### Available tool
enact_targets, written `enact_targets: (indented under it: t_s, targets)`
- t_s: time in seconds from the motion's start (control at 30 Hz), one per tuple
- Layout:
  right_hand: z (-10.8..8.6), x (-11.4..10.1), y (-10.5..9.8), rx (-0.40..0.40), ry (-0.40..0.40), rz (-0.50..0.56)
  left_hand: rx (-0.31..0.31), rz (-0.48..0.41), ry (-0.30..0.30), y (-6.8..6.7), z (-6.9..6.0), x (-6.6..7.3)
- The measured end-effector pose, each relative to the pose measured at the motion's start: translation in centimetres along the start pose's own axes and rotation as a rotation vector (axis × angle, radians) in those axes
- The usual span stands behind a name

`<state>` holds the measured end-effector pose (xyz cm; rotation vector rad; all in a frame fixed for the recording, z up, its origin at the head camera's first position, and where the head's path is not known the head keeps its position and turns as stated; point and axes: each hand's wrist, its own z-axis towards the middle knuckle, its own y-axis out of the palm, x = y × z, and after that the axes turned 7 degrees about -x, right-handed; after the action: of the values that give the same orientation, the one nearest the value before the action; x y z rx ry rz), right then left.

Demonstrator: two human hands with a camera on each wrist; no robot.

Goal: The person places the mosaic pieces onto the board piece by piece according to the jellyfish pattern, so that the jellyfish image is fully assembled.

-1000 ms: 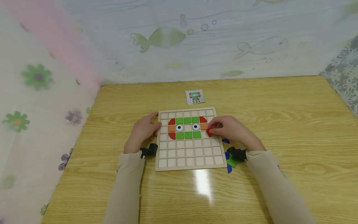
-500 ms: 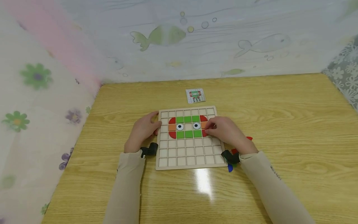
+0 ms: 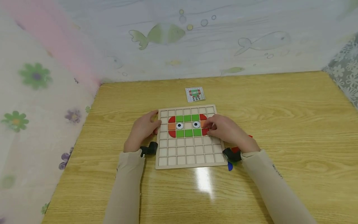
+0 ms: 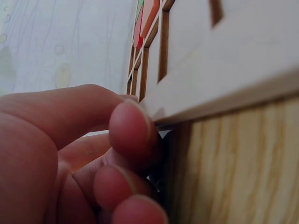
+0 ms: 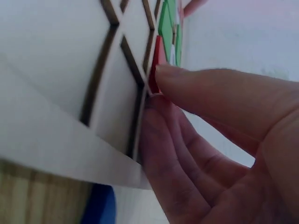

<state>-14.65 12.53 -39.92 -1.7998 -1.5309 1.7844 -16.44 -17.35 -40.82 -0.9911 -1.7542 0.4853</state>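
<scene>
While a blue tile [image 3: 230, 166] lies by the near right corner of the wooden grid board [image 3: 190, 167], the left hand [image 3: 142, 129] holds the board's left edge, thumb on top, fingers [image 4: 131, 130] curled against its side. Thumb and forefinger of the right hand [image 3: 227, 129] touch the lower-right red tile [image 3: 204, 132] in its cell; whether they pinch or only press, I cannot tell. Beyond, a picture card [image 3: 195, 94] lies flat on the desk [image 3: 293, 130].
</scene>
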Motion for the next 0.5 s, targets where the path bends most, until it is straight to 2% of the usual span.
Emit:
enact_targets:
  t_s: [0.5]
  targets:
    - [0.13, -0.02, 0.19, 0.002, -0.045, -0.063, 0.001, 0.001, 0.015, 0.00, 0.06, -0.02]
